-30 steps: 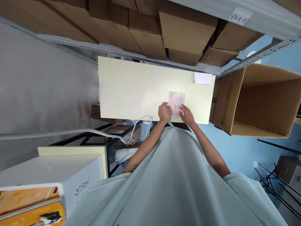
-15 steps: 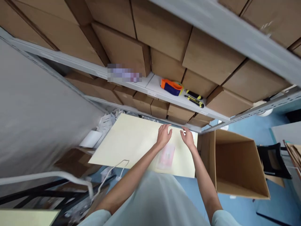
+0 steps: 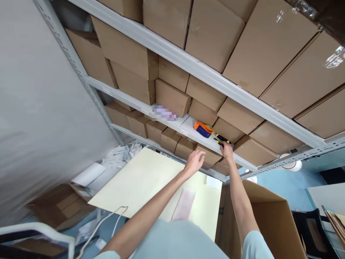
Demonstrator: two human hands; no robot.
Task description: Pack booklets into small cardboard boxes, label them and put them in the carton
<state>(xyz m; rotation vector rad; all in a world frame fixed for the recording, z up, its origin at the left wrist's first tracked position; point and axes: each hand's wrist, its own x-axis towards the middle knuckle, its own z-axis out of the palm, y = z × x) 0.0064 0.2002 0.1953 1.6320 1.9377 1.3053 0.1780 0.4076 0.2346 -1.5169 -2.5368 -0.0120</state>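
My right hand (image 3: 227, 150) reaches up to the grey shelf (image 3: 188, 126) and its fingers touch a black and yellow tool (image 3: 221, 140) lying there. An orange and blue tape dispenser (image 3: 203, 129) sits just left of that tool. My left hand (image 3: 194, 161) hovers below the shelf edge with fingers spread, holding nothing. A clear bag with a pink item (image 3: 184, 205) lies on the pale yellow table (image 3: 140, 180) under my arms.
Brown cardboard boxes (image 3: 210, 28) fill the shelves above and behind. An open cardboard box (image 3: 269, 216) stands right of the table. A small white card (image 3: 212, 182) lies at the table's far corner. White paper scraps (image 3: 121, 156) pile at the left.
Both hands left the pink bag on the table and rose toward the shelf. My right hand reached the black and yellow tool. The view tilted upward.
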